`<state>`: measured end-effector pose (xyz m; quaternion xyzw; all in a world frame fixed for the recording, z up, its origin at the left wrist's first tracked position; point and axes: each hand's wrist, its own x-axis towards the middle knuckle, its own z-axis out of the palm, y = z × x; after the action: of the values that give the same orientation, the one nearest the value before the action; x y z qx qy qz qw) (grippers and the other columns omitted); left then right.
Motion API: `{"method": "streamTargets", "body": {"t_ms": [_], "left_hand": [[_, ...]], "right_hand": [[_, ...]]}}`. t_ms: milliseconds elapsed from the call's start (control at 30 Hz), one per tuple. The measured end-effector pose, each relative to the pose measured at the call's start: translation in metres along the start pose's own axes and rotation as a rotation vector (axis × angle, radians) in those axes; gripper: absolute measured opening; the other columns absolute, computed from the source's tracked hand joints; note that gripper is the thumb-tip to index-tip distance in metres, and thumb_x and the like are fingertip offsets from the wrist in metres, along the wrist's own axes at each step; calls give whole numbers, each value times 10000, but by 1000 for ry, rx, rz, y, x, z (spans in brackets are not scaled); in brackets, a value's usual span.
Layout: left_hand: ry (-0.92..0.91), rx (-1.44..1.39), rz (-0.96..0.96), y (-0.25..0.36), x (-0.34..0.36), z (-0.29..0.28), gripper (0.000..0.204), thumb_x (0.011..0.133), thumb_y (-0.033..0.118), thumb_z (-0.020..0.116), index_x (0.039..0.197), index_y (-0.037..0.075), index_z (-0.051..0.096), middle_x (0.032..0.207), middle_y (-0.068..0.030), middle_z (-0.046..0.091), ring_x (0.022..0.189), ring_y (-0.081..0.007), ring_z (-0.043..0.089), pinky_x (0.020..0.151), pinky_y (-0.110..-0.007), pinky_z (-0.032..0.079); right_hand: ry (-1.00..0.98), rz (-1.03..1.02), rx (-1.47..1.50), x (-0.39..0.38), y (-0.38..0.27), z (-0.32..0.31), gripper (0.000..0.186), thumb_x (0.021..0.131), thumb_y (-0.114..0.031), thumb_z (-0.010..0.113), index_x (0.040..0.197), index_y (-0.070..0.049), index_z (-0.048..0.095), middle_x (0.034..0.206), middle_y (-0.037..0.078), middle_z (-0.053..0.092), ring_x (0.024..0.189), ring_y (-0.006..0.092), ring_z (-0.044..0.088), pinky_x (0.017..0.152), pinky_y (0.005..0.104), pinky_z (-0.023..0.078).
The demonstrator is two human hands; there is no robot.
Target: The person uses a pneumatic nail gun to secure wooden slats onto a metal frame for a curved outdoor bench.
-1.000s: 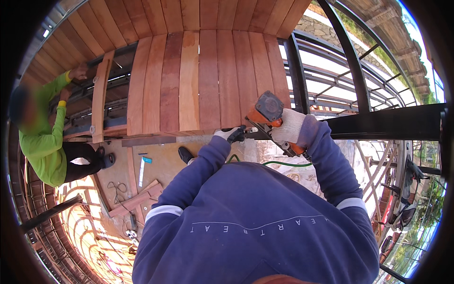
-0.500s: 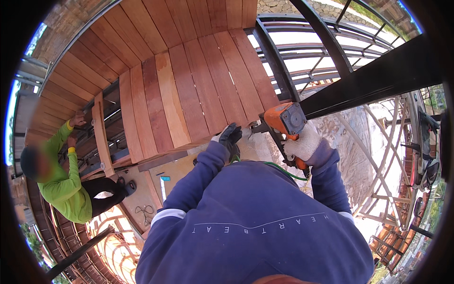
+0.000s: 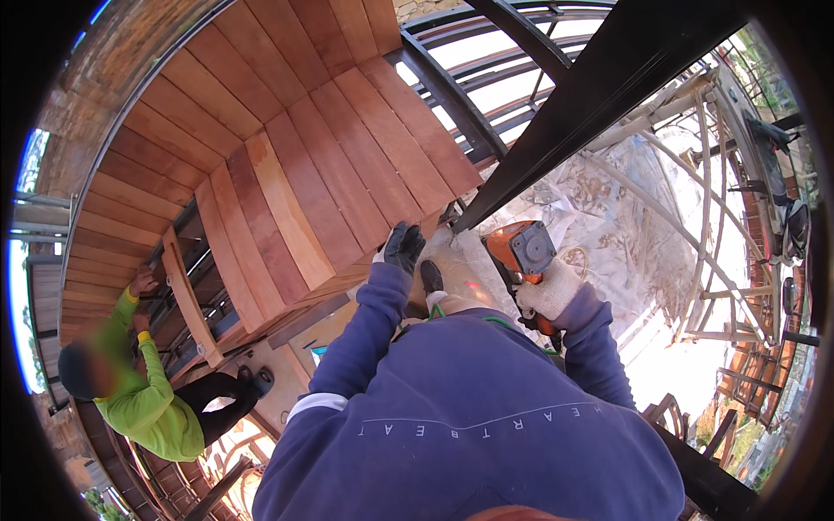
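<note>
My right hand (image 3: 553,293), in a white knit glove, is closed around the handle of an orange and black nail gun (image 3: 519,249). The nail gun hangs to the right of the slatted bench, apart from the wood. A green air hose shows partly at my waist. My left hand (image 3: 402,247), in a dark glove with a pale back edge, rests with its fingers stretched out against the front ends of the reddish wooden planks (image 3: 365,182). These planks lie side by side as a seat, and one of them is paler (image 3: 287,213).
A curved plank backrest (image 3: 187,108) rises behind the seat. A black steel beam (image 3: 599,100) slants at the right, near the nail gun. Wooden scaffold poles (image 3: 686,195) stand beyond it. At left, a person in a green top (image 3: 156,399) works by a loose curved board (image 3: 187,300).
The nail gun in my right hand has come away from the planks' right corner. My view has turned, so bench and beam appear shifted left. My left hand stays at the plank ends.
</note>
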<state>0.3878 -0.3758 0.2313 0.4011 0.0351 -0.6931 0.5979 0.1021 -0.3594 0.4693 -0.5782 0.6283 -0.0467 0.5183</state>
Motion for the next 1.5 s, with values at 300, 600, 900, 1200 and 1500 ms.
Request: {"method": "streamTargets", "body": {"t_ms": [300,600,900,1200,1500], "left_hand": [[-74,33,-112,-10,-2,18,260,934,226,741,1152,89,701,1043,-76,731,972,-230,691,936,-407,567],[45,39,90,-35,13,46,309,927,207,755,1174,33,686,1065,-135,723,993,-262,699,953,-409,567],[89,518,493,-66,40,18,369,894,176,794,1182,-26,683,1092,-179,718,952,-273,724,901,-376,610],[100,439,375,-62,37,29,358,844,130,818,1185,75,724,998,-62,763,870,-141,716,804,-268,562],[198,473,373,-51,14,56,237,936,180,748,989,-52,757,859,-97,755,735,-155,702,656,-283,539]], "right_hand": [[3,-165,65,4,-1,-10,294,799,-224,696,975,11,709,695,132,680,628,229,643,638,371,511],[-94,-310,-115,50,-29,-54,263,820,-163,689,1023,4,709,787,183,714,739,304,700,705,400,527],[-213,-485,-175,93,-34,-60,308,826,-184,706,1070,5,699,853,212,722,838,370,715,760,398,540],[-314,-487,-227,129,-57,-52,316,809,-103,699,1095,24,661,806,134,690,726,206,651,702,370,530],[-407,-401,-270,135,-96,-36,268,785,-113,709,1007,25,652,778,106,667,713,204,641,677,360,522]]}}
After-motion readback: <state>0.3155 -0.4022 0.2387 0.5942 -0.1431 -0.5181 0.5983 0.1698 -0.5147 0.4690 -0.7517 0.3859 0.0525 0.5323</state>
